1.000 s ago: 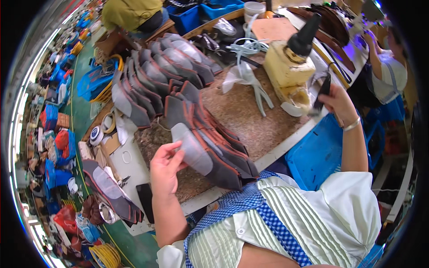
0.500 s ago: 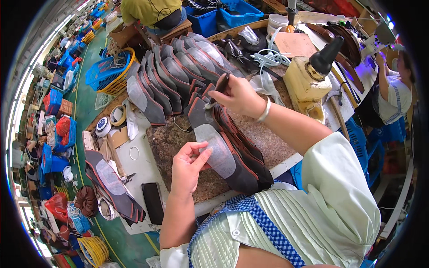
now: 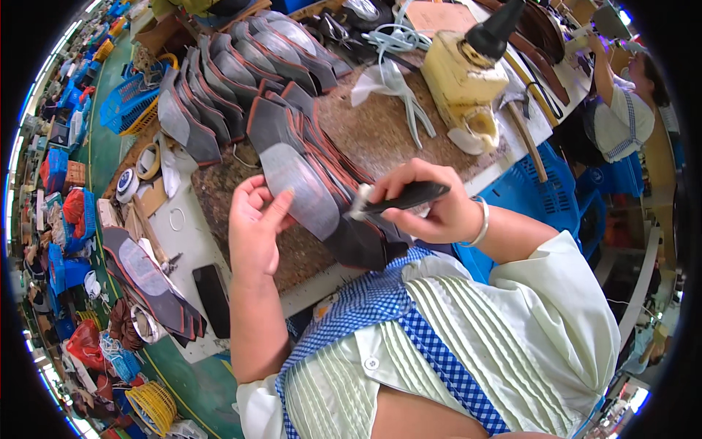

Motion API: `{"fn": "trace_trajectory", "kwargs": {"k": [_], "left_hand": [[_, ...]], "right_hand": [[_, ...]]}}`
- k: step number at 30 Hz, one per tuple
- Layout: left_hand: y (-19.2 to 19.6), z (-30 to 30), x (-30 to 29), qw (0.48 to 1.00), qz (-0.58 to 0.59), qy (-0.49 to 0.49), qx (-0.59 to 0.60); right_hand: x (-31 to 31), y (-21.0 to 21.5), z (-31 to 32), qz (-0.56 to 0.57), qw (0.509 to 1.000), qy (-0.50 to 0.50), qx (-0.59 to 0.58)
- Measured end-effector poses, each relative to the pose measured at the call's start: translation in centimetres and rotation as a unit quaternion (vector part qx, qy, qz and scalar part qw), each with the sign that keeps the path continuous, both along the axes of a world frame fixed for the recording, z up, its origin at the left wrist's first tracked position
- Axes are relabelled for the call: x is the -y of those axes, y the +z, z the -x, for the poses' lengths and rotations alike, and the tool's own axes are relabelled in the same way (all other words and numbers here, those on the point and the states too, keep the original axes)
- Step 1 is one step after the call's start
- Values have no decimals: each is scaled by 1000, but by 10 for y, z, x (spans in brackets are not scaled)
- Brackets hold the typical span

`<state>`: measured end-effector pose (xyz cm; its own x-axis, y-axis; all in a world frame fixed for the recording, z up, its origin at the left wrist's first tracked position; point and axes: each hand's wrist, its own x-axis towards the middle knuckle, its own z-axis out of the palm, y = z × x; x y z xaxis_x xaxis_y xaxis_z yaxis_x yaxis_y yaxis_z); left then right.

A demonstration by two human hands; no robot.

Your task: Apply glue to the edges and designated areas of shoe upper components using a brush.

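A fanned stack of dark grey shoe-upper pieces point(image 3: 358, 243) with orange-red edges lies before me, each top marked by a light grey patch point(image 3: 301, 192). My left hand point(image 3: 256, 219) pinches the left edge of the top piece, thumb over the patch. In my right hand point(image 3: 428, 205) is a brush point(image 3: 413, 196) with a dark handle and whitish bristles. The bristles are close to the right edge of the top piece, near its lower end; whether they touch it I cannot tell.
Rows of similar pieces point(image 3: 234, 73) stand fanned at the back. A yellowed glue bottle point(image 3: 457, 73) with a black nozzle and a hammer point(image 3: 523, 135) are on the right. At left lie tape rolls point(image 3: 148, 161), a phone point(image 3: 211, 300) and another stack point(image 3: 146, 274). Someone sits at far right.
My right hand has brought the brush from the far end of the top piece down toward its near right side. My left hand keeps to the left edge. The view has shifted.
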<state>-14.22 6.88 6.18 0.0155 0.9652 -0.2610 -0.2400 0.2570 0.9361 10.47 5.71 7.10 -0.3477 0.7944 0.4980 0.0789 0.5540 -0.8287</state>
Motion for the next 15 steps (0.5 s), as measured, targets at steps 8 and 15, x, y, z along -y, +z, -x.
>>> {"fn": "trace_trajectory", "kwargs": {"k": [8,15], "left_hand": [[-3,3,6,1000,13,-10,11],[2,4,6,998,44,-31,43]], "right_hand": [[-14,-2,20,35,998,32,48],[-45,5,54,-163,985,-61,-2]]}}
